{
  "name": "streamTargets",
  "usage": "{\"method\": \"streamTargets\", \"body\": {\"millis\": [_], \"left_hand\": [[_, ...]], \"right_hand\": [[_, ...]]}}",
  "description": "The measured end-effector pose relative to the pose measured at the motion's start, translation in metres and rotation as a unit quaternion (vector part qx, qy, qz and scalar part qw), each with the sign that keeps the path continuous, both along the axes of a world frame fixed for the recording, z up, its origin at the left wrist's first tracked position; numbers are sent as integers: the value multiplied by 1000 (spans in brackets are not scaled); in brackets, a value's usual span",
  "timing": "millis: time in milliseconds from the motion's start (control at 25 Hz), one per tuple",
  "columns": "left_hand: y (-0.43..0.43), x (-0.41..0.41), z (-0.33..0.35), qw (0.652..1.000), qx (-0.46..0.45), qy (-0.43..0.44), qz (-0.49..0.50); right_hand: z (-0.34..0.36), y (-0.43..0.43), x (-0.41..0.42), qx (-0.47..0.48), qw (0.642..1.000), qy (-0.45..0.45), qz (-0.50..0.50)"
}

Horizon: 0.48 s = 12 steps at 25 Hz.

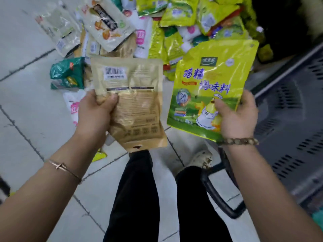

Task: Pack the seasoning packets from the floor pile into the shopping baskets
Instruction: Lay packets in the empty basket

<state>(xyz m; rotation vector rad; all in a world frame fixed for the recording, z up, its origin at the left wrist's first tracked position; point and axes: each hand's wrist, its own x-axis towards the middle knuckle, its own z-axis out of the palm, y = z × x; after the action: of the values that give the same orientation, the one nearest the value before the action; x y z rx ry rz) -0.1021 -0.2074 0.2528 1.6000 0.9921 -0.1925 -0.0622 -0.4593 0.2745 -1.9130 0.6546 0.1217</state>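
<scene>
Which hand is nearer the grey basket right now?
Right. The right hand, gripping the yellow-green packet, is just beside the grey basket; the left hand, holding the tan pouch, is farther away, on the far side of both packets.

A tan kraft packet (138, 95) is being held up in the left hand (97, 112), its back showing, barcode label at the top and hang slot pointing down, while a yellow-green packet (209, 81) printed with blue characters and a cartoon chicken is tilting in the right hand (237, 117). Beyond both, the floor pile (174, 27) of yellow-green, white, teal and pale packets is sprawling across the tiles, and a grey slotted shopping basket (290, 109) is sitting just to its right.
</scene>
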Motion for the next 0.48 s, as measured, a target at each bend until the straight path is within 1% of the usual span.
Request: {"method": "streamTargets", "body": {"millis": [80, 160, 240, 320, 400, 480], "left_hand": [[-39, 10, 20, 999, -25, -16, -20], [-86, 23, 36, 997, -50, -31, -44], [-132, 39, 49, 994, -59, -52, -73], [-176, 55, 59, 988, -57, -79, -120], [-213, 65, 60, 981, -40, -87, -166], [-244, 68, 55, 973, -11, -80, -215]], "right_hand": [[18, -39, -15, 20, 995, -43, -87], [32, -83, -31, 16, 982, -84, -166], [40, -126, -45, -1, 968, -106, -228], [43, -167, -59, -14, 955, -128, -266], [38, -201, -71, -33, 952, -118, -280], [29, -226, -81, -55, 951, -72, -296]]}}
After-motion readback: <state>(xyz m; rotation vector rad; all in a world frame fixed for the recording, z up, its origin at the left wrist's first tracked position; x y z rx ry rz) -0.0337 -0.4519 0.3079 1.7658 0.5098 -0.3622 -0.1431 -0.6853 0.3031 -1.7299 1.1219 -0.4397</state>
